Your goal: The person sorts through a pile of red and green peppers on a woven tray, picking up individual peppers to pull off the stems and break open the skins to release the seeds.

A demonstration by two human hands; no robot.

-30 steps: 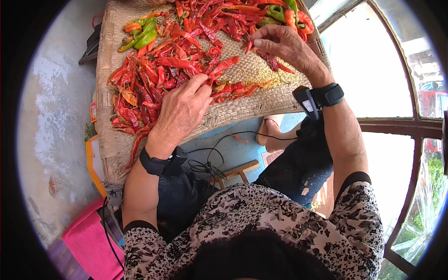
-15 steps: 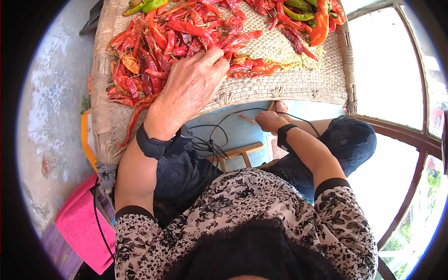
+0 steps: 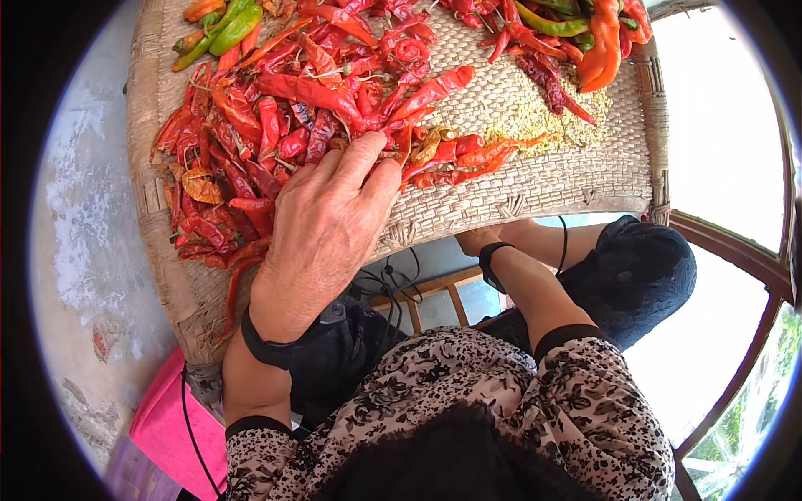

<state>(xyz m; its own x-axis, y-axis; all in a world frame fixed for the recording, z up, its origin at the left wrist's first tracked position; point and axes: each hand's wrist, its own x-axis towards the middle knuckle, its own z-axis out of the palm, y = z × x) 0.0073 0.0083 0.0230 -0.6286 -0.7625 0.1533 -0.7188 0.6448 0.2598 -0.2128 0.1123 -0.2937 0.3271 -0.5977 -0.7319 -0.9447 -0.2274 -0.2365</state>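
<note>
Left hand (image 3: 322, 230) spread palm-down, fingers loosely open, over dried red chillies (image 3: 276, 125) heaped on a woven tray (image 3: 576, 175), fingertips (image 3: 368, 159) touching the pile near the tray's near edge, gripping nothing visible. Right hand (image 3: 478, 242) tucked below the tray's near edge, mostly hidden, so open or closed cannot be told. Chillies massed across the tray's left half and far edge, with green chillies (image 3: 225, 25) at the far left corner, an orange pepper (image 3: 603, 46) at the far right corner and loose pale seeds (image 3: 535, 125) toward the right. Pods judged light, shrivelled and brittle, likely to crack if squeezed; best pinched gently at stem or mid-body. Pink bag (image 3: 180, 426) on the floor below.
</note>
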